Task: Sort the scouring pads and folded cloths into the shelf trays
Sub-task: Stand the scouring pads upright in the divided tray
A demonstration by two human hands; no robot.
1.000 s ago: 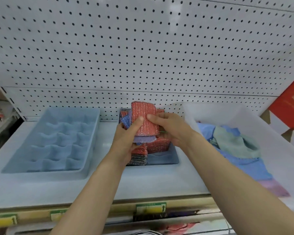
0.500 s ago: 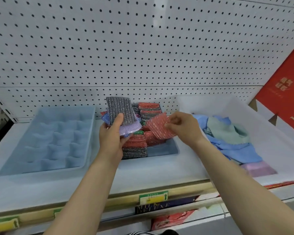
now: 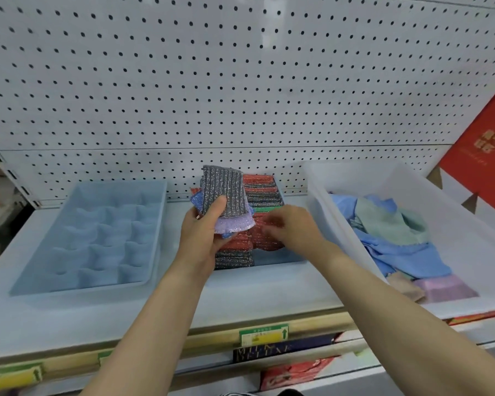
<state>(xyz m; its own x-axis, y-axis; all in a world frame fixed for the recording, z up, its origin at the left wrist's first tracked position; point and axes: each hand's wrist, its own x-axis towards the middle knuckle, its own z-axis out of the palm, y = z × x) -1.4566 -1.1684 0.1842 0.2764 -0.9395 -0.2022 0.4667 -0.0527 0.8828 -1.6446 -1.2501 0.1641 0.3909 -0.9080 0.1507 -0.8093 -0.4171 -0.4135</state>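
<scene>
Right hand (image 3: 295, 227) dropped to middle tray (image 3: 280, 260); red pad (image 3: 265, 234) now down among stacked pads. Grip blurred, cannot tell if pinching or released. Left hand (image 3: 203, 232) clamps fanned pads under thumb, grey pad (image 3: 226, 190) on top. One more sorted, probably.

Two hands (image 3: 203, 235) (image 3: 296, 228), three trays (image 3: 112, 238) (image 3: 279, 257) (image 3: 455, 224).

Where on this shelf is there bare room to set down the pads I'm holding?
Free: the shelf strip before the trays, every cup of the divided tray, the front-right floor of the pad tray. Crowded: the stacked pads, the bin of cloths.
</scene>
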